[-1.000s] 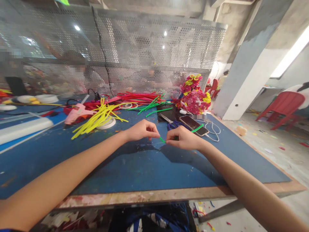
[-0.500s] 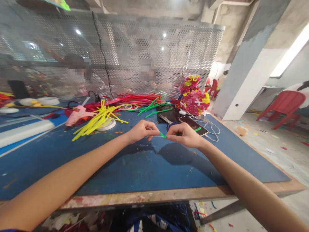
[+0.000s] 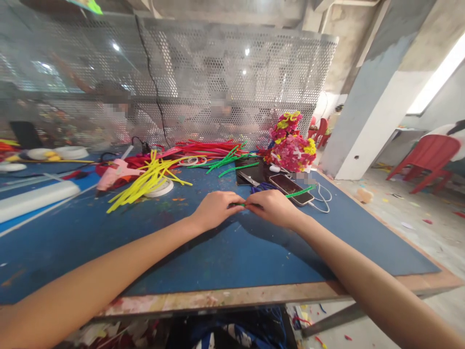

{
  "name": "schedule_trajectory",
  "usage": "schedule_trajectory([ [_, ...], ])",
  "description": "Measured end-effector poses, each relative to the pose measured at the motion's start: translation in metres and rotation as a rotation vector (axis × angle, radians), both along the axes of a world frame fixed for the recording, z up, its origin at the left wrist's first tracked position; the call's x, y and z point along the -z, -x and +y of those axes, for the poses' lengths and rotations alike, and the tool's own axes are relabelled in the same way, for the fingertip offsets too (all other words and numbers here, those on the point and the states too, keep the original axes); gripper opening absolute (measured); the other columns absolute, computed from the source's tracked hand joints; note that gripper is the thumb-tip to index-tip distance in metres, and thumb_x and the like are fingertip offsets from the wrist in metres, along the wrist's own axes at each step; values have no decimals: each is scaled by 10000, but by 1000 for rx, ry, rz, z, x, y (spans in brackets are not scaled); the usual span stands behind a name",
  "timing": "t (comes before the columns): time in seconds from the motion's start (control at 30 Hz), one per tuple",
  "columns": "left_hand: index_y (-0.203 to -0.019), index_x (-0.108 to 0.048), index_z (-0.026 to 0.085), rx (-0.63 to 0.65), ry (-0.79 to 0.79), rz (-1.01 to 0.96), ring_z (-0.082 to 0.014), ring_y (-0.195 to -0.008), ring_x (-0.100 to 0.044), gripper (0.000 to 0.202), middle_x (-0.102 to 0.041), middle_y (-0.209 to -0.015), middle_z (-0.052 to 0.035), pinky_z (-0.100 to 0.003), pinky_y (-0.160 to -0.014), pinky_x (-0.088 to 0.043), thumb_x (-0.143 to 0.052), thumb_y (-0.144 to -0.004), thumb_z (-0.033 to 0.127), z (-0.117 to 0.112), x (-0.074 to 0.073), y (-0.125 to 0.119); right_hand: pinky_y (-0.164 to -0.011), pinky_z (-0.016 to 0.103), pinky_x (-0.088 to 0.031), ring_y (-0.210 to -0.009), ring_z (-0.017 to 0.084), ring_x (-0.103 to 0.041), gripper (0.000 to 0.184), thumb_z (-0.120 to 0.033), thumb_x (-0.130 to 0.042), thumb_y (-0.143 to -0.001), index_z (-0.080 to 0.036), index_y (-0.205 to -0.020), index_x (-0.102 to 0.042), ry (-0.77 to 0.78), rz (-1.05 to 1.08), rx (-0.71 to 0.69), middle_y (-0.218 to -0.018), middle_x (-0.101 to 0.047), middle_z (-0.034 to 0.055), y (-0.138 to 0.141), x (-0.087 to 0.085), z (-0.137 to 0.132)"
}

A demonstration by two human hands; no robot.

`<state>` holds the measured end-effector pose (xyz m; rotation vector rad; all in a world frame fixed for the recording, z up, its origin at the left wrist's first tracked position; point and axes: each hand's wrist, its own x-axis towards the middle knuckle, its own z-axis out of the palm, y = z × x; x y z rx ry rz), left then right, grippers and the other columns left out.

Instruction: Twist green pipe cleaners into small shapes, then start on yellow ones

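Note:
Both my hands meet low over the blue table top (image 3: 218, 261), pinched on one green pipe cleaner (image 3: 300, 192). My left hand (image 3: 214, 209) is closed on its near end, fingertips touching those of my right hand (image 3: 274, 207). My right hand is closed round the stem, and the free green end sticks out to the right over a phone (image 3: 292, 189). The part of the stem between the fingers is mostly hidden.
Yellow pipe cleaners (image 3: 147, 180) lie over a white tape roll, with a pink glue gun (image 3: 116, 172) to the left. Red and green pipe cleaners (image 3: 214, 150) lie at the back, beside a pink-and-yellow flower bouquet (image 3: 290, 143). A perforated metal screen (image 3: 218, 82) stands behind. Red chair (image 3: 425, 160) at right.
My hands have closed together until their fingertips touch and have dropped closer to the table. The gap of green stem seen between them earlier is now covered.

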<state>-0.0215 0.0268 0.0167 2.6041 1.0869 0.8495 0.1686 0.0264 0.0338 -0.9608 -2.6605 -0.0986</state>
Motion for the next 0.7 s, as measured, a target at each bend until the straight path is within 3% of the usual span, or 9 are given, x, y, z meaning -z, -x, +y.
schedule_trajectory([
  [0.07,-785,-649,192,-13,60,-34,-147,-675,-595,225,-655,-736,-13,-233,-640,-405,-494,-804,355,3,3,0,-593,218,-318,-717,146,-582,184,-301,-468,-832,-217,-925,-602,-10,-1,66,-814,-662,31,-5,-1,5],
  [0.17,-710,-627,149,-44,315,-243,-101,-487,-551,281,-622,-609,-8,-207,-532,-404,-489,-793,379,13,9,3,-547,224,-297,-665,157,-574,284,-403,-524,-782,-232,-1005,-566,-60,23,250,-768,-660,18,-23,-7,17],
  [0.3,-798,-618,118,-33,577,-429,-77,-427,-514,308,-605,-619,-23,-179,-430,-372,-502,-766,402,27,17,9,-497,230,-235,-604,145,-538,225,-414,-514,-772,-209,-779,-607,-161,-51,395,-684,-632,17,-48,-12,33],
  [0.43,-771,-627,114,5,625,-378,-66,-407,-493,288,-580,-575,-9,-175,-426,-378,-525,-750,382,28,17,13,-480,262,-153,-571,144,-521,336,-411,-414,-825,-187,-670,-612,-296,-228,451,-626,-616,42,-60,-10,40],
  [0.53,-777,-626,121,16,654,-312,-68,-420,-502,259,-578,-577,-3,-169,-415,-367,-527,-752,358,26,14,15,-489,278,-141,-574,146,-529,479,-426,-279,-883,-185,-653,-624,-302,-311,443,-633,-626,60,-65,-8,43],
  [0.7,-762,-601,124,13,699,-336,-59,-393,-474,243,-526,-523,25,-165,-388,-328,-489,-773,339,26,14,15,-498,277,-163,-624,175,-551,459,-423,-290,-881,-170,-692,-623,-285,-277,463,-669,-632,83,-66,-7,45],
])
